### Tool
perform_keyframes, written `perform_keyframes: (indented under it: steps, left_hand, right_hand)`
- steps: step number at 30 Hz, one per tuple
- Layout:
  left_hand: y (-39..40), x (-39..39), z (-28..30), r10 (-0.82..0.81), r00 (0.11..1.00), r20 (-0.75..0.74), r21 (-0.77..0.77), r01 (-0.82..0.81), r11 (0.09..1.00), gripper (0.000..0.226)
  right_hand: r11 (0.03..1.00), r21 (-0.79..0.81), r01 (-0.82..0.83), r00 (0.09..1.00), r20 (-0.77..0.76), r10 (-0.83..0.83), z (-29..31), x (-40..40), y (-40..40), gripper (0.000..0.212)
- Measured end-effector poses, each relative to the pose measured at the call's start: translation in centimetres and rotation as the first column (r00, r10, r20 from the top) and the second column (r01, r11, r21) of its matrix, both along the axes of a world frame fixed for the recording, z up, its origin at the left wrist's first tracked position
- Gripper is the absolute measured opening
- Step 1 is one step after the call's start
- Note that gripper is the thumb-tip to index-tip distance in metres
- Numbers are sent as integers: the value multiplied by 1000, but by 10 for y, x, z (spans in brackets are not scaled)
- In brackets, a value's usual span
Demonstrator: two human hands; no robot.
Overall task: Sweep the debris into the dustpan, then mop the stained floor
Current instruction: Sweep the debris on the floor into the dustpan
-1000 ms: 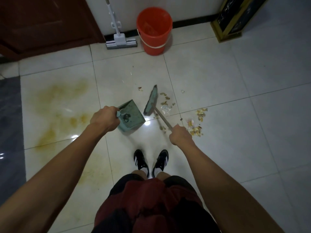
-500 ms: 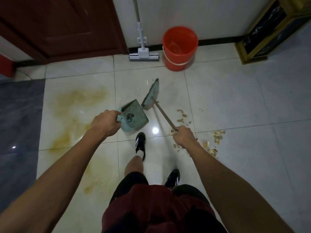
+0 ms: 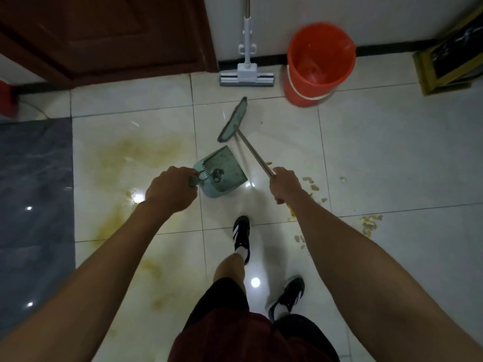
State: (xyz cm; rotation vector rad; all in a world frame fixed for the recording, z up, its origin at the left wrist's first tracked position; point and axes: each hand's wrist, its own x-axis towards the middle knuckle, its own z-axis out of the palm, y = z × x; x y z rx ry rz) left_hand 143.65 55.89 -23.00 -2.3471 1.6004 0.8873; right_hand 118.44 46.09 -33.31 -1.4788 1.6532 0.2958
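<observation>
1. Over the last second the person has stepped forward, away from the debris [image 3: 369, 223]: the orange bucket [image 3: 319, 62] and the mop [image 3: 247, 74] against the wall now sit much closer to the broom head, while the scattered crumbs have slid back to lie beside and behind the right arm.
2. The left hand [image 3: 171, 189] keeps a clenched grip round the handle of the dustpan [image 3: 223, 173], which is carried tilted just in front of the person's leading shoe [image 3: 241, 235].
3. The right hand [image 3: 285, 184] is wrapped round the shaft of the broom [image 3: 233, 120]; the broom head points toward the bucket, well apart from the debris (no bristle touches a crumb).
4. The dustpan looks to hold none of the crumbs, so the sweeping appears undone.
5. The yellow stain [image 3: 122, 163] spreads on the floor [image 3: 392, 152] on the dustpan's far side from the debris, unmopped.
6. Judgement: the walk toward the bucket moves both tools off the mess; either a repositioning to sweep back toward the pan, or the step is being skipped. The crumbs need gathering before the mop is taken.
</observation>
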Motion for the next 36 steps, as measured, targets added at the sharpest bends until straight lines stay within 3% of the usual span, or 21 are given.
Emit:
perform_keyframes:
  steps: [5, 12, 18, 28, 36]
  left_hand:
    - [-19, 10, -7, -14, 1000, -25, 10, 14, 1000, 23]
    - [-26, -9, 0, -58, 998, 5, 31, 58, 998, 22]
    - [-8, -52, 11, -206, 975, 85, 18, 205, 979, 28]
    - [63, -153, 18, -274, 945, 178, -24, 283, 959, 45]
    - [97, -249, 23, -358, 921, 155, -28, 366, 930, 37]
  right_hand:
    - [990, 0, -139, 985, -102, 138, -6, 17, -15, 26]
    - [993, 22, -117, 977, -176, 119, -5, -23, 13, 25]
    - [995, 31, -91, 968, -231, 96, 4, -86, 74, 29]
    - [999, 49, -6, 956, -292, 20, 21, -218, 199, 26]
    - [988, 69, 141, 937, -330, -111, 40, -325, 271, 34]
